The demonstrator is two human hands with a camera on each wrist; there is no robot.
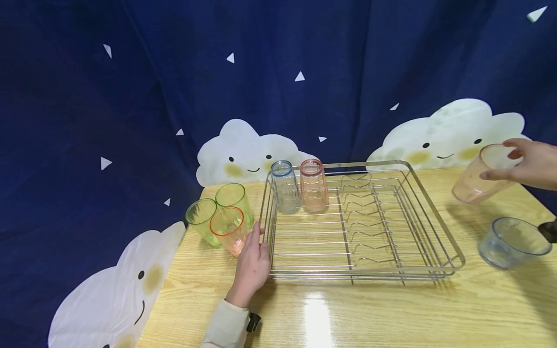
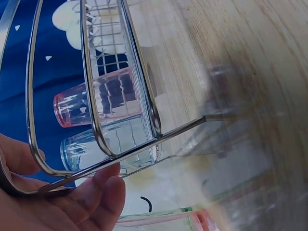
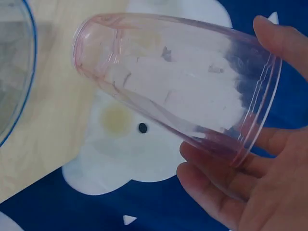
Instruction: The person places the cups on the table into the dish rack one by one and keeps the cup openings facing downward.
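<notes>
At the right, my right hand [image 1: 528, 164] grips a clear pink plastic cup [image 1: 478, 179] near its wide rim, thumb on one side and fingers on the other. The cup [image 3: 178, 86] is tilted above the table. My left hand [image 1: 253, 263] is at the left end of a wire dish rack [image 1: 348, 270]; in the left wrist view its thumb and fingers hold the rack's wire frame [image 2: 139, 148]. Inside the rack's back left corner, a blue cup [image 1: 285, 188] and a pink-red cup [image 1: 314, 188] stand upside down, side by side.
Left of the rack, two green cups [image 1: 202, 220] and an orange-rimmed cup [image 1: 228, 227] stand upright, close together. A wide clear blue bowl [image 1: 509, 246] sits at the right below the held cup. A dark blue curtain [image 1: 278, 72] hangs behind the wooden table [image 1: 374, 314].
</notes>
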